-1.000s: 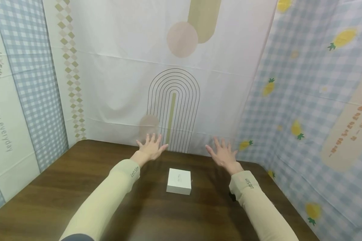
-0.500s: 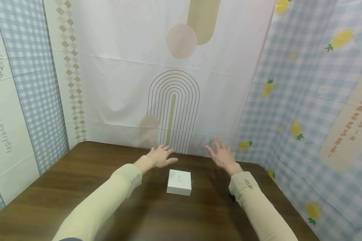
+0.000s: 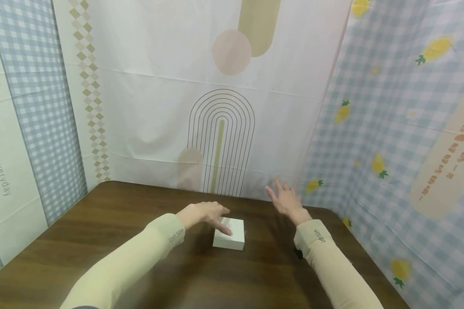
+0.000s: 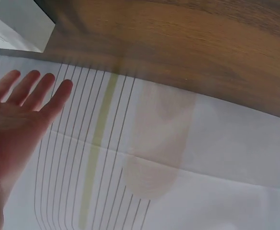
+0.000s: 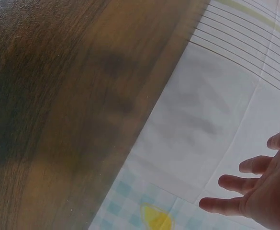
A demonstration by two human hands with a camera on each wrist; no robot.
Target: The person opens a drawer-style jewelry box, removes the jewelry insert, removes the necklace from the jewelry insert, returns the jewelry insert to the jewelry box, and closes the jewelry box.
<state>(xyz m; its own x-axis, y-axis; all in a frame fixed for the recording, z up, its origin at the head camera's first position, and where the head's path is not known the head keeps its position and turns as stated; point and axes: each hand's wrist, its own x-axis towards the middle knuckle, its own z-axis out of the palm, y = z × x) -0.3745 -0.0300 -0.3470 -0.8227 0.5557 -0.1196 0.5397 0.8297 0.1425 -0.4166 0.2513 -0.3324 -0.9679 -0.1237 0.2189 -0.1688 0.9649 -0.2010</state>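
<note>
- Since half a second ago, the left hand point(image 3: 206, 213) has swung inward until, on my head feed, it overlaps the white box point(image 3: 237, 234); the box and the right hand point(image 3: 288, 201) have kept their places.
- Far left, I see a blue checked cloth point(image 3: 35, 86) beside a cream panel point(image 3: 19, 184) lettered "happy everyday".
- Next comes the pale left sleeve point(image 3: 139, 249), lettered at the cuff.
- On that hand I see extended fingers with the thumb parted well away, nothing in their hold. The thumb crosses the box's top in my view; whether it touches, I cannot tell. On my left wrist feed the fingertips stand apart from the box.
- The box lies flat on the brown table point(image 3: 201, 279), small print on top, between the hands and nearer the left.
- Behind hangs a white cloth point(image 3: 147, 107) printed with nested arches.
- The right hand's fingers are spread wide and hold nothing, near the table's back edge, well apart from the box.
- Farther right are the right sleeve point(image 3: 328, 257) and a checked pineapple cloth point(image 3: 371, 86).
</note>
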